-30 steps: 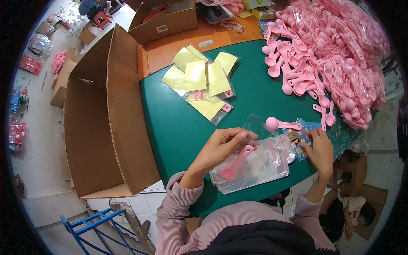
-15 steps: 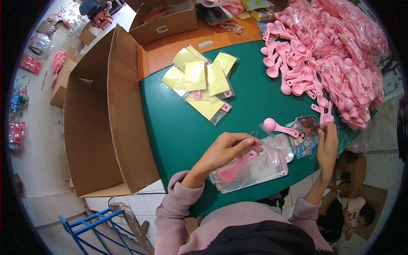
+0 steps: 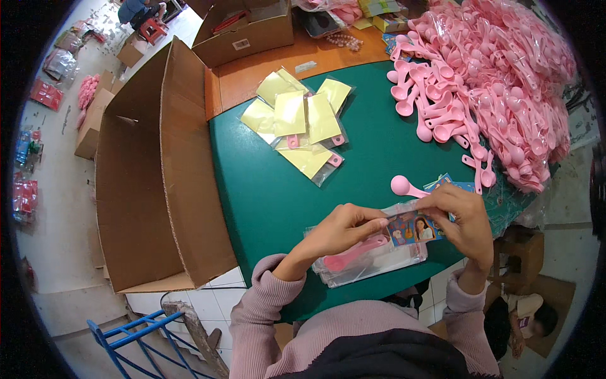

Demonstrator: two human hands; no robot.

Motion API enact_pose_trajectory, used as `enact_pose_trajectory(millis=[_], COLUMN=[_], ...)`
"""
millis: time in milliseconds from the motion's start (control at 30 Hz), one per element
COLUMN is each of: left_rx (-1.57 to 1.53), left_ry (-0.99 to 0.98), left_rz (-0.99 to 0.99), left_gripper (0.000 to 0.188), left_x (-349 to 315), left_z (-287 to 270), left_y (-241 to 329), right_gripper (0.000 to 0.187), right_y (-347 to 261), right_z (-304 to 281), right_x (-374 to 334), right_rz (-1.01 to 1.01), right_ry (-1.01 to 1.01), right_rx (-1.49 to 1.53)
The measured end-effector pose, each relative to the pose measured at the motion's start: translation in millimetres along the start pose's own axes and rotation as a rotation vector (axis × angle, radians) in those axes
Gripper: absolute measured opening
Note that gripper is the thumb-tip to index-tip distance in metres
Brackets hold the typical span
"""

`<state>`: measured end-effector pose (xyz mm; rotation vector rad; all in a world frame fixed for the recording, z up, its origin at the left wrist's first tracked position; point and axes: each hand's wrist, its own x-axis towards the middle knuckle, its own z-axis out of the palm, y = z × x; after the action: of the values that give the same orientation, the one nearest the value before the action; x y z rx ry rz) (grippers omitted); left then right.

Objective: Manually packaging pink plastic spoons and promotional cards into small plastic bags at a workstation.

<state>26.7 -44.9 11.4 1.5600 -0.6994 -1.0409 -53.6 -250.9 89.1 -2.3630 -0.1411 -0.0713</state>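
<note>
My left hand (image 3: 346, 232) is closed, thumb against fingers, on the mouth of a clear plastic bag. A pink measuring spoon (image 3: 353, 254) lies within this bag, over a stack of clear bags (image 3: 379, 270). In my right hand (image 3: 466, 222) is a colourful printed card (image 3: 411, 230), its left end at the bag's mouth beside my left fingertips. How far the card is inside cannot be made out. Just beyond my hands are a loose pink spoon (image 3: 408, 187) and more printed cards (image 3: 447, 182), partly hidden by my right hand.
Several bagged packets with yellow backs (image 3: 289, 114) lie farther back on the green table (image 3: 271, 202). A large heap of pink spoons (image 3: 511, 82) covers the right side. Open cardboard boxes stand left (image 3: 189, 164) and at the back (image 3: 252, 38). Another person (image 3: 524, 316) is low at the right.
My right hand has come left from the card pile with a printed card, which now meets the bag's mouth. My left hand stays by the bag, its fingers now on the opening.
</note>
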Motion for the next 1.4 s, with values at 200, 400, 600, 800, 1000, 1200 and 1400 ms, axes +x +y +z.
enact_pose_trajectory(millis=[200,400,600,800,1000,1200,1400], left_rx=[-0.017,0.037,0.294,0.201,0.147,-0.042,-0.749], left_ry=[-0.005,0.042,0.186,-0.002,0.082,0.538,0.255], left_rz=[0.128,0.158,0.13,0.288,0.132,0.213,-0.05], left_gripper=[0.031,0.055,0.07,0.065,0.058,0.042,0.059], left_x=[-1.4,-3.6,-11.0,-18.1,-19.8,-35.2,-51.0], left_z=[8.2,7.3,13.9,-19.8,-7.3,45.9,52.9], left_y=[0.4,-4.5,8.7,-4.2,4.0,-5.9,-23.5], right_gripper=[0.018,0.021,0.022,0.016,0.017,0.026,0.042], right_y=[0.9,12.9,15.1,30.6,33.3,4.8,-12.1], right_z=[18.1,15.7,30.8,24.8,27.6,42.8,59.2], right_x=[7.9,0.7,-3.3,-12.5,-17.9,-15.2,-30.7], right_rz=[-0.02,0.018,0.066,0.267,0.321,0.202,-0.098], right_ry=[-0.134,-0.274,-0.294,-0.137,-0.154,0.22,-0.176], right_rx=[0.169,0.157,0.248,0.472,0.574,0.172,0.109])
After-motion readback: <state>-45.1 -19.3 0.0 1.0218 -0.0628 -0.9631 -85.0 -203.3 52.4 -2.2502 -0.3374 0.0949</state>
